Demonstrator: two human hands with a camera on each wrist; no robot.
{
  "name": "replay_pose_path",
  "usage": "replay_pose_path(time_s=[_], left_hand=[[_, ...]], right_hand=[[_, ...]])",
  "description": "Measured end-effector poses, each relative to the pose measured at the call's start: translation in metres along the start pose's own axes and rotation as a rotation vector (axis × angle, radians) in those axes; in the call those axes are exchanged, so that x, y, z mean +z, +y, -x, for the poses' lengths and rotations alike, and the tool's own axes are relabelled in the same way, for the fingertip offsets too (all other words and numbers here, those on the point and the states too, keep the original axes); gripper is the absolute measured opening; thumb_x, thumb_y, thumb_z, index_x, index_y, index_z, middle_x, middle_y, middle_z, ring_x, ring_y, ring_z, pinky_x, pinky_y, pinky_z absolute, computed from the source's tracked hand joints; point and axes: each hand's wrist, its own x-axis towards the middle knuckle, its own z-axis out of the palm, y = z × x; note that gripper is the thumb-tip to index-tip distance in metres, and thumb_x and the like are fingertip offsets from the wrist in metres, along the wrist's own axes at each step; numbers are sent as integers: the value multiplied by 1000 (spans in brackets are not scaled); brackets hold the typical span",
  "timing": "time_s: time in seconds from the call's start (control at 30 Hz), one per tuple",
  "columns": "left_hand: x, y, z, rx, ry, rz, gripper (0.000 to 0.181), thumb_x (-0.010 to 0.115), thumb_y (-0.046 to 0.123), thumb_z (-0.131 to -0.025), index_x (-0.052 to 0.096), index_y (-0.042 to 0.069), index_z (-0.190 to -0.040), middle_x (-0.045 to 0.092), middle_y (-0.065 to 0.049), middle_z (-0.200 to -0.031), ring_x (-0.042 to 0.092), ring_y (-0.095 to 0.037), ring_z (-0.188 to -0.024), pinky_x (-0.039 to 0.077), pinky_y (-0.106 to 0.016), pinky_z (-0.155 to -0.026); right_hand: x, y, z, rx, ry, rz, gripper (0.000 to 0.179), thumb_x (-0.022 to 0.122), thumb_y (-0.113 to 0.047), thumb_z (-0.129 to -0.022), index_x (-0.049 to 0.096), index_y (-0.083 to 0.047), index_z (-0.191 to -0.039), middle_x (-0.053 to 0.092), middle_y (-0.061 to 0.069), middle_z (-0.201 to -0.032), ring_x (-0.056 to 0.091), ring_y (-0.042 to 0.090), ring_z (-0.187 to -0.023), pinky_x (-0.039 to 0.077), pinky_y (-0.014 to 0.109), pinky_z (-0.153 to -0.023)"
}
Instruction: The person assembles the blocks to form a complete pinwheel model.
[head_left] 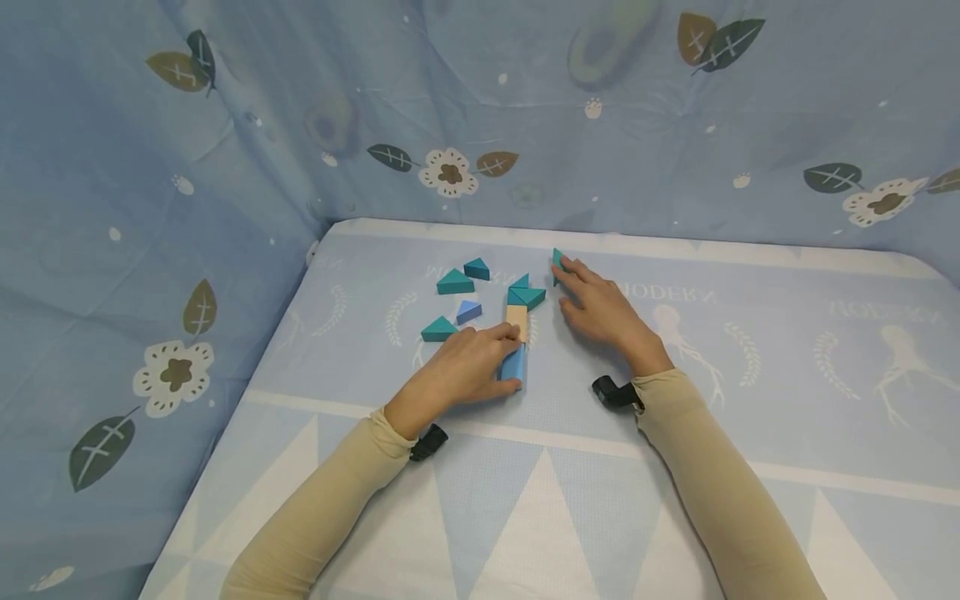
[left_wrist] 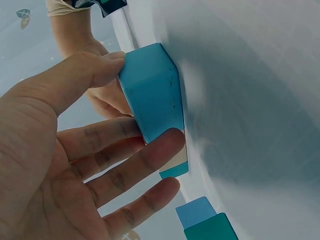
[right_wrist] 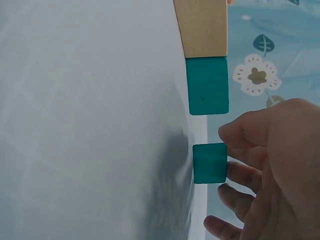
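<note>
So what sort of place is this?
Perhaps a curtained activity corner, though the wider room is hidden: flowered fabric hangs behind a patterned tablecloth, with teal triangular blocks on it.

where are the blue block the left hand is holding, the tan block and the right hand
blue block [left_wrist: 152, 95]: left wrist view, middle of its broad face
tan block [right_wrist: 204, 30]: right wrist view, middle of its visible part
right hand [head_left: 600, 310]: head view, back of the hand
</note>
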Motion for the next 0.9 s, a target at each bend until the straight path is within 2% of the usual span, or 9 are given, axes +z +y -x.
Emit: replay_pose_path(time_s=[0.17, 0.4, 0.63, 0.9], left_hand=[[0, 0, 1, -5, -9, -7, 59, 75, 41, -85, 63, 6, -131, 58, -4, -138, 67, -19, -82, 54, -31, -74], [0, 0, 1, -9, -20, -23, 58, 74, 42, -86, 63, 7, -131, 57, -4, -138, 67, -17, -83, 54, -30, -75], [0, 1, 1, -20, -32, -37, 59, 73, 43, -86, 63, 8, -131, 57, -3, -138, 67, -17, -86, 54, -30, -74], [1, 1, 0, -11, -18, -40, 57, 73, 43, -86, 64, 7, -131, 58, -3, -137, 68, -18, -96, 54, -33, -81]], right_hand=[[0, 1, -2, 1, -6, -20, 57, 48, -19, -100, 31, -10, -154, 23, 12, -162, 21, 38, -148, 25, 60, -114], [-13, 0, -8, -33, -79, -50, 51, 40, -11, -102, 34, -6, -152, 30, 18, -155, 38, 43, -137, 33, 57, -108], [-23, -3, -15, -19, -161, -124, 49, 37, -11, -103, 33, -2, -151, 29, 22, -151, 33, 43, -140, 32, 56, -110], [-16, -5, -16, 7, -127, -152, 52, 43, -17, -104, 30, -2, -153, 25, 22, -154, 27, 42, -143, 28, 57, -114]])
